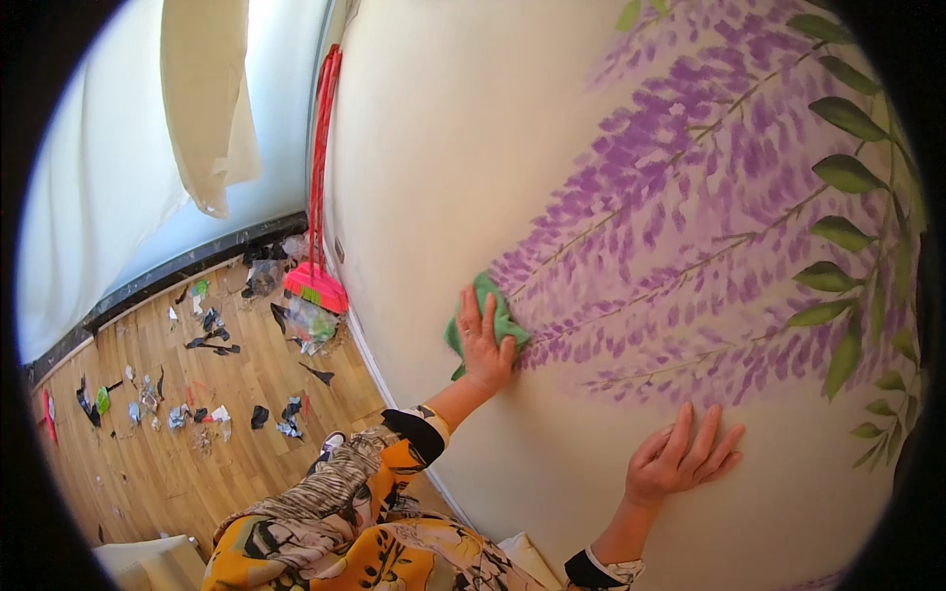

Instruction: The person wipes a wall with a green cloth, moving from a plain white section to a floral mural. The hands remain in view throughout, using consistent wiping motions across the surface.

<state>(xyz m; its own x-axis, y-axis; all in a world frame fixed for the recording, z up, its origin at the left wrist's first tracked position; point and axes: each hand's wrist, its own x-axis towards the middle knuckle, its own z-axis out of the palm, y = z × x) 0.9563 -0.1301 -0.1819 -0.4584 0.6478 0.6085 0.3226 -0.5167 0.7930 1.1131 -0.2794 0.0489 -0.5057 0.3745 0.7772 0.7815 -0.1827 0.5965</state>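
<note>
My left hand (483,345) presses a green cloth (501,313) to the painted wall (434,167), at the lower tip of a purple wisteria blossom (631,158). The cloth is bunched under my palm and fingers, and part of it sticks out on both sides. Further right and lower, my right hand (680,458) rests against the bare pale wall just below the lowest purple petals. Its fingers are spread and it holds nothing. Green painted leaves (847,175) run down the wall's right side.
A red broom (315,286) leans in the corner at the left. Scraps of plastic and paper (286,419) litter the wooden floor (241,384). Pale curtains (202,108) hang at the far left. A white baseboard (370,360) lines the wall's foot.
</note>
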